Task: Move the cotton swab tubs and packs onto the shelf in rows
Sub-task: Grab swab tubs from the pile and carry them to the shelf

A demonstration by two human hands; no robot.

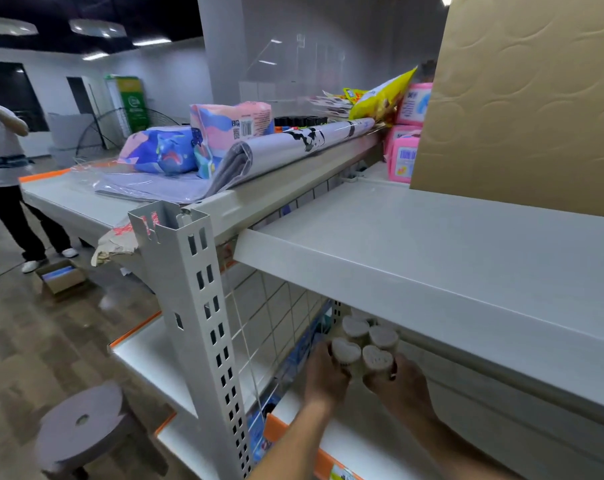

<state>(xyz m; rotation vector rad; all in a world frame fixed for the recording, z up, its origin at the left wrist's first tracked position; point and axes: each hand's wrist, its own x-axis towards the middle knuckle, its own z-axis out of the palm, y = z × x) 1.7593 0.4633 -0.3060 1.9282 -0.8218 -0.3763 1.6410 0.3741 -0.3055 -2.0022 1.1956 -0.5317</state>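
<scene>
Now, hands (362,379) gripping two heart-lidded tubs (361,356)

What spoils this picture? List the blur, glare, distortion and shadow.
Head view: wide-angle bending curves the upright post and the upper shelf; ceiling lights glare at top left; the tubs sit in the shelf's shadow, soft and dim; both hands, left and right, are slightly smeared; the stool at the edge is blurred.

Cool ceiling lights (97,27) glare overhead; the top shelf (432,244) is bright, shadowed beneath. Edges bow, and everything looks softly blurred.
</scene>
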